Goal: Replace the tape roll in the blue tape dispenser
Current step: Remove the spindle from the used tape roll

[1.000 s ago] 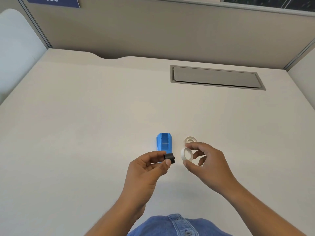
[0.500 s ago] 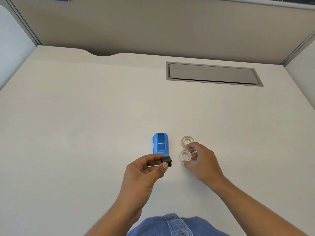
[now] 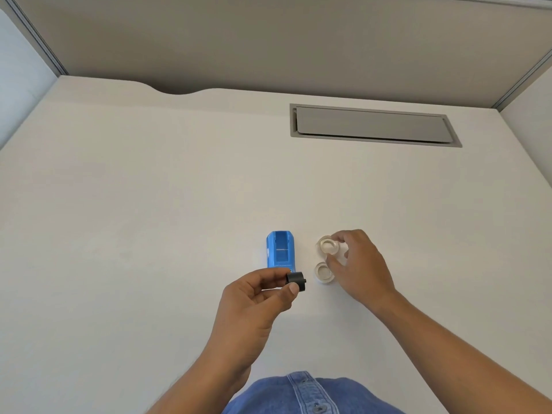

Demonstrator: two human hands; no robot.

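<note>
The blue tape dispenser [image 3: 280, 249] lies on the white desk [image 3: 149, 219], its roll bay bare. My left hand [image 3: 260, 297] pinches the small black spool core [image 3: 296, 281] just in front of the dispenser. Two clear tape rolls sit to the dispenser's right. The nearer roll [image 3: 324, 272] lies flat on the desk. The farther roll [image 3: 328, 245] has the fingertips of my right hand [image 3: 358, 264] closed on its right edge; whether it is lifted off the desk I cannot tell.
A grey cable-hatch lid [image 3: 373, 125] is set into the desk at the back right. Beige partition walls [image 3: 268, 40] enclose the desk at the rear and sides. My blue denim shirt [image 3: 307, 394] shows at the bottom edge.
My right hand set the roll it held down on the desk, then reached farther back to the other roll. My left hand kept the black core in place.
</note>
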